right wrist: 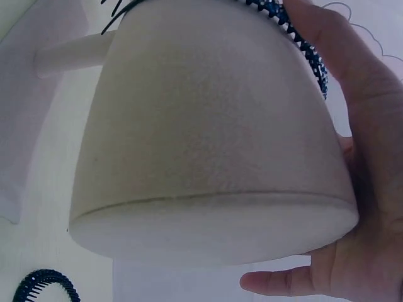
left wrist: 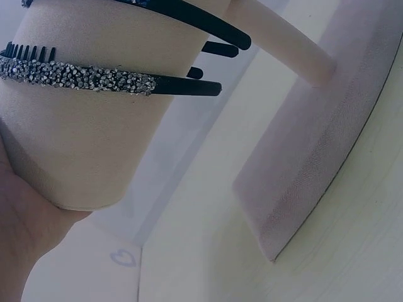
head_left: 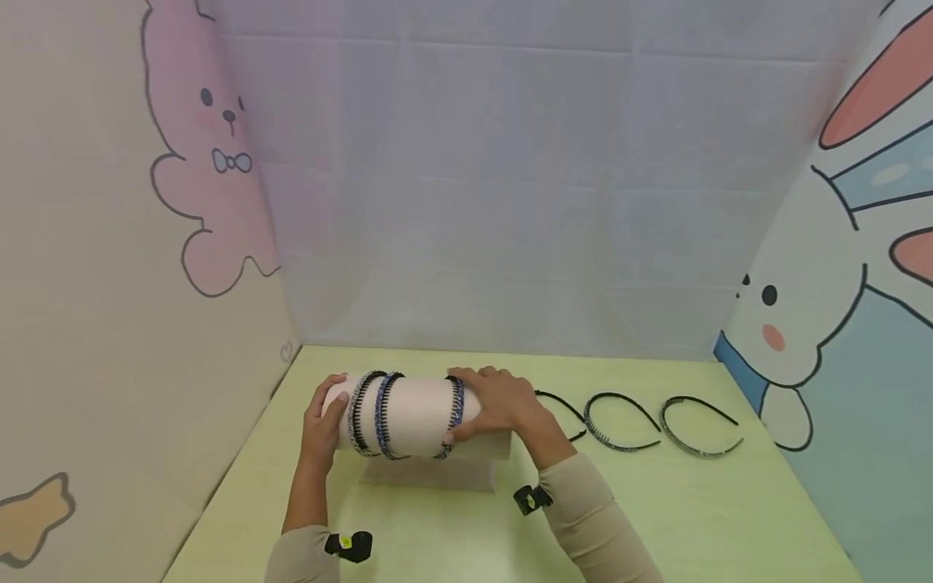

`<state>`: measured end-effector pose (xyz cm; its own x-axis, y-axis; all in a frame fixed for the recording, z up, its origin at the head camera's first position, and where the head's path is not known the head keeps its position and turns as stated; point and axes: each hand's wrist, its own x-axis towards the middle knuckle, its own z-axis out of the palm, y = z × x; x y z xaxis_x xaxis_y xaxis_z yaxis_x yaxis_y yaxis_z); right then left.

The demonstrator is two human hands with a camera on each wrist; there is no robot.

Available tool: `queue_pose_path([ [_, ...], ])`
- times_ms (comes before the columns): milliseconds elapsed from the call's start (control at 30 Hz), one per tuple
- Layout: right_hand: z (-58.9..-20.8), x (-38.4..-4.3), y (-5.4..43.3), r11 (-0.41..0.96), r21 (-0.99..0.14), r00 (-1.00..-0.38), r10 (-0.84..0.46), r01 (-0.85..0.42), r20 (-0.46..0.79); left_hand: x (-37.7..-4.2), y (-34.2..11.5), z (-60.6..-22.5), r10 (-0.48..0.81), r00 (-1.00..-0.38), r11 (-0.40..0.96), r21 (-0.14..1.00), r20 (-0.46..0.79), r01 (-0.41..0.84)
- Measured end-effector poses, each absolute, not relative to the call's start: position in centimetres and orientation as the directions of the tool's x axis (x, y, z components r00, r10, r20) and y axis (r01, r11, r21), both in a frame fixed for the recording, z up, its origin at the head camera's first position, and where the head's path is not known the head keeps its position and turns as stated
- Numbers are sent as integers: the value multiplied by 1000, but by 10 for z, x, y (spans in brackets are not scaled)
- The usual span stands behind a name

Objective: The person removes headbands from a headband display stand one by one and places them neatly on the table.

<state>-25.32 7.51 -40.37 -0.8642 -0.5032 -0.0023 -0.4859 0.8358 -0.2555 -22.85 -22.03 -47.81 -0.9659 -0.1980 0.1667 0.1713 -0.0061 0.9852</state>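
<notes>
A white padded headband display roll (head_left: 417, 414) lies sideways on a stem above its flat base (head_left: 430, 475). My left hand (head_left: 321, 425) grips the roll's left end, thumb in front. Close to that hand, a silver rhinestone headband (left wrist: 82, 77) wraps the roll, with a blue rhinestone headband (head_left: 381, 414) just right of it. Farther right sits another blue headband (head_left: 457, 401). My right hand (head_left: 503, 401) spans this one, with fingers at its top and thumb at its lower front. In the right wrist view, a finger touches its beaded band (right wrist: 308, 53).
Three more headbands lie in a row on the pale green table (head_left: 619, 518): one partly hidden behind the right arm, a dark one (head_left: 594, 429), and a silvery one (head_left: 681, 441) at far right. Cartoon-printed walls (head_left: 466, 202) enclose the table's back and sides.
</notes>
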Motion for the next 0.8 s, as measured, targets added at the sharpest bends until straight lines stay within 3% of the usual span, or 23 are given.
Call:
queue_pose_path([
  [400,-407,-247,82,818,-333,-873,-487,-468,31,-233,-222,-491,-212,-957,-4,979,197,203],
  [800,-412,-248,96,715,-529,-859,-509,-456,53,-232,-223,-490,-209,-956,4,978,206,210],
])
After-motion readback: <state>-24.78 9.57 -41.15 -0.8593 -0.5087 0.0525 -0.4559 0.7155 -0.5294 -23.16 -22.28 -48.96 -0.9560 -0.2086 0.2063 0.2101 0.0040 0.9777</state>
